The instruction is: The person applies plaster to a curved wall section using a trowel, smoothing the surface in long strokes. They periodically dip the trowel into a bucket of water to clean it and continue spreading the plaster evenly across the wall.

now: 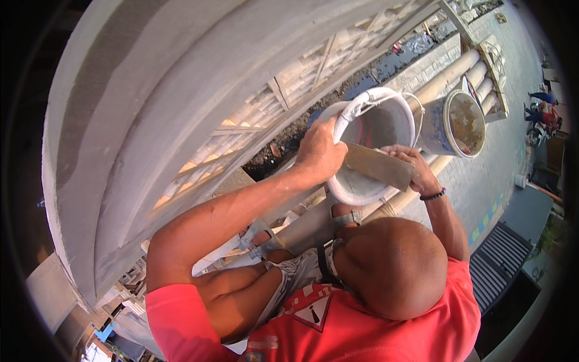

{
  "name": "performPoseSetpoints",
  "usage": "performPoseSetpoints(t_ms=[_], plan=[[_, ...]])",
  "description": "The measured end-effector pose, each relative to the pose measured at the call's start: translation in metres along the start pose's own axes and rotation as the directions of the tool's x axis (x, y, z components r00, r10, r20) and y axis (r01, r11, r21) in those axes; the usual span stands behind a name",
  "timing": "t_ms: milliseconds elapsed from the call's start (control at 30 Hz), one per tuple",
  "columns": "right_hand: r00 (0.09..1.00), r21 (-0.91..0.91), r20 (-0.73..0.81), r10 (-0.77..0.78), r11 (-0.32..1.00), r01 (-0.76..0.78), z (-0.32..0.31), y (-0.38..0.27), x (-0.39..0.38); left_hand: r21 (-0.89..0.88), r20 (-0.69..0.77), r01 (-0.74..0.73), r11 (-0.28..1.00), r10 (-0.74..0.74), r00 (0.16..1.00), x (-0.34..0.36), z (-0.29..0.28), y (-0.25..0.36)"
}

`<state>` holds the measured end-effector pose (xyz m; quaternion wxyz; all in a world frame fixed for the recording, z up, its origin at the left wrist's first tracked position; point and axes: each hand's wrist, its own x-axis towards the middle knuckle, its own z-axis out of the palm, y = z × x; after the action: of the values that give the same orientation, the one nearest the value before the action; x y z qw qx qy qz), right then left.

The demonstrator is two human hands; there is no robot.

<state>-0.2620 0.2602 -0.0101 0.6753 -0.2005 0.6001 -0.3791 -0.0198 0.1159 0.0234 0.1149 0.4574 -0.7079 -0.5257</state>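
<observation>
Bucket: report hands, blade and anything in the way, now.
Left hand gripping bucket rim. Right hand holding flat blade across bucket mouth. Second bucket close on the right; doesn't appear to block the blade.

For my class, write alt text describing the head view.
A person's left hand grips a tilted, round, white-rimmed bucket while the right hand holds a flat, tan, rectangular blade at its mouth. To the right is a second, smeared, pale bucket near light-brown round poles; a curved grey wall rises on the left.
</observation>
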Motion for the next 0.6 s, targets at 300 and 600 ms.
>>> performPoseSetpoints(t_ms=[300, 600], plan=[[0.896, 0.322, 0.017, -0.444, 0.851, 0.416, 0.040, -0.065, -0.015, -0.151, -0.018, 0.260, 0.954, -0.266, 0.964, -0.022, -0.054, -0.043], [0.403, 0.109, 0.134, -0.905, 0.417, 0.902, 0.150, -0.160, 0.030, -0.094, -0.115, 0.332, 0.939, -0.342, 0.933, -0.096, -0.128, -0.083]])
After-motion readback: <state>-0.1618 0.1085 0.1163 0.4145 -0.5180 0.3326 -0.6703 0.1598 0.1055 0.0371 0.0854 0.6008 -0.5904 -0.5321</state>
